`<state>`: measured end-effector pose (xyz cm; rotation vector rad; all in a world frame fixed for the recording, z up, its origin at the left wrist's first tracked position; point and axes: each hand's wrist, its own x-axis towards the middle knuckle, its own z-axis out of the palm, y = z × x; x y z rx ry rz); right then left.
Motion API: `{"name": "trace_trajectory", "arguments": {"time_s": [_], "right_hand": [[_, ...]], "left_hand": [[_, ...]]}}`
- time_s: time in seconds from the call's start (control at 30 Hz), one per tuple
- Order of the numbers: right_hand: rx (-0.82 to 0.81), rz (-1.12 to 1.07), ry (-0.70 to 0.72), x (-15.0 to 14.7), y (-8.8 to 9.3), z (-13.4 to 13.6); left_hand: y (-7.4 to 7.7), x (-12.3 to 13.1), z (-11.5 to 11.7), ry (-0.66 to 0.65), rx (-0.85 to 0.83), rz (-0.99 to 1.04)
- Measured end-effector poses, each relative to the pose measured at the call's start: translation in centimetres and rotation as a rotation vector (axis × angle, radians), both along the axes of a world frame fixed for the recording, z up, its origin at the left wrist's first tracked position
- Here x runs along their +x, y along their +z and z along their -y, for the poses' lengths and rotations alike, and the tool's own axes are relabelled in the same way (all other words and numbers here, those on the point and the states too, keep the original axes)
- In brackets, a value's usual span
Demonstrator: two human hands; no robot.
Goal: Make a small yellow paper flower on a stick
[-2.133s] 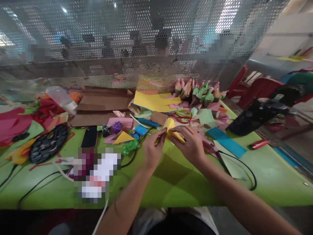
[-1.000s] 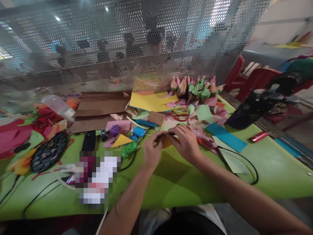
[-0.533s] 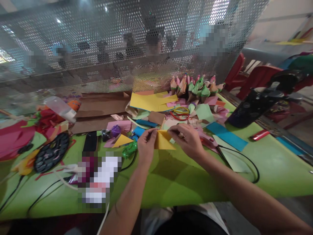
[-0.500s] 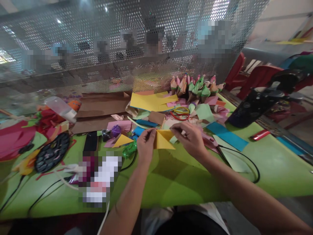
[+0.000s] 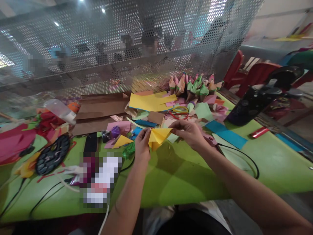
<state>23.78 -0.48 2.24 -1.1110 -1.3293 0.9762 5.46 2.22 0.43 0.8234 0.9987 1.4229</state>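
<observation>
A folded yellow paper piece (image 5: 156, 137) hangs just above the green table (image 5: 176, 182), held between both my hands. My left hand (image 5: 141, 145) pinches its left corner with fingers closed. My right hand (image 5: 189, 132) pinches its upper right corner. The paper sags into a triangular pocket between the two grips. Another small yellow triangle (image 5: 121, 141) lies flat on the table to the left.
Paper cones (image 5: 193, 86) stand in a cluster at the back, with yellow sheets (image 5: 149, 101), brown paper (image 5: 100, 107), rubber bands (image 5: 179, 112) and scraps around. A black phone (image 5: 91, 142), a round dark tray (image 5: 52, 154), cables and a perforated metal screen (image 5: 122, 49) surround the work spot.
The yellow paper went from a rolled cone shape to an opened flat triangle, and now it folds downward between my hands, which have drawn slightly apart and lifted.
</observation>
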Motion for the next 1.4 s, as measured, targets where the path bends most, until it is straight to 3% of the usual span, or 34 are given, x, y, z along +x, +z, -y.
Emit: {"name": "trace_trajectory", "arguments": {"time_s": [0.2, 0.43, 0.57, 0.67, 0.83, 1.4], "right_hand": [[-0.054, -0.205, -0.014, -0.2, -0.2, 0.0], [-0.074, -0.190, -0.015, 0.1, -0.4, -0.2], [-0.043, -0.158, -0.003, 0.5, 0.3, 0.1], [-0.026, -0.044, 0.059, 0.4, 0.8, 0.3], [-0.122, 0.106, 0.157, -0.2, 0.5, 0.2], [-0.006, 0.276, 0.068, -0.4, -0.7, 0.0]], "left_hand": [[-0.2, 0.0, 0.1, -0.033, 0.082, -0.112], [-0.2, -0.3, 0.2, 0.005, 0.165, -0.214], [0.4, -0.7, 0.7, 0.039, 0.292, -0.383], [0.8, -0.7, 1.1, -0.026, 0.343, -0.459], [0.7, -0.4, 1.5, -0.170, 0.271, -0.412], [-0.7, 0.2, 1.2, -0.262, 0.253, -0.345]]}}
